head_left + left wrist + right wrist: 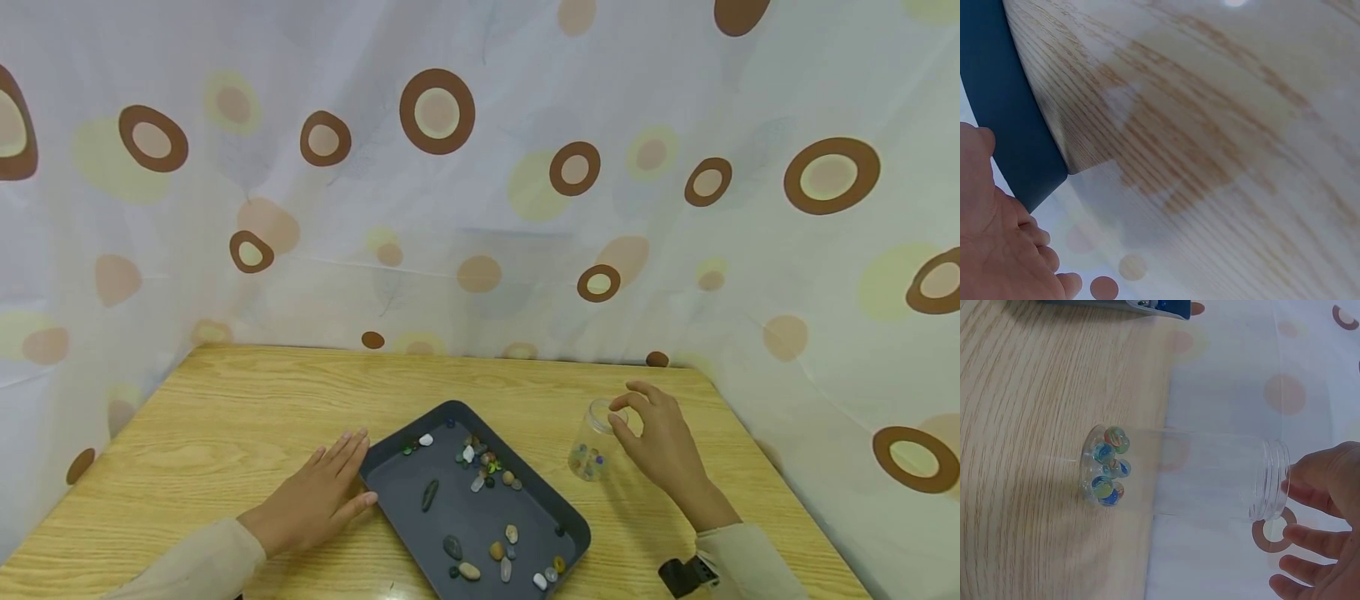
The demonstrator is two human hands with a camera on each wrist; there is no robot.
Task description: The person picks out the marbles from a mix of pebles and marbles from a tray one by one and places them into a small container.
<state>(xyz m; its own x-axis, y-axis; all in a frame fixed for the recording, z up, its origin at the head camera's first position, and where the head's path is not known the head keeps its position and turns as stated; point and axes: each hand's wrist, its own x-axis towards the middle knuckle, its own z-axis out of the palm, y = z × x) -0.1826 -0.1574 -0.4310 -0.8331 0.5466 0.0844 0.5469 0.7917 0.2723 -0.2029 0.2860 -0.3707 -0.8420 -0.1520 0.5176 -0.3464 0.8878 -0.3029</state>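
A clear jar stands on the table right of the tray, with several glass marbles at its bottom. My right hand is at the jar's mouth, thumb and index fingertips close to the rim with a small gap between them. In the right wrist view its other fingers spread loosely outside the jar, and I see nothing held. My left hand lies with straight fingers against the left side of a dark grey tray. Its thumb is at the tray's rim.
Inside the tray lie several pebbles, among them a long dark stone, a beige pebble and a white stone, plus a cluster of small stones and marbles. A patterned curtain surrounds the wooden table.
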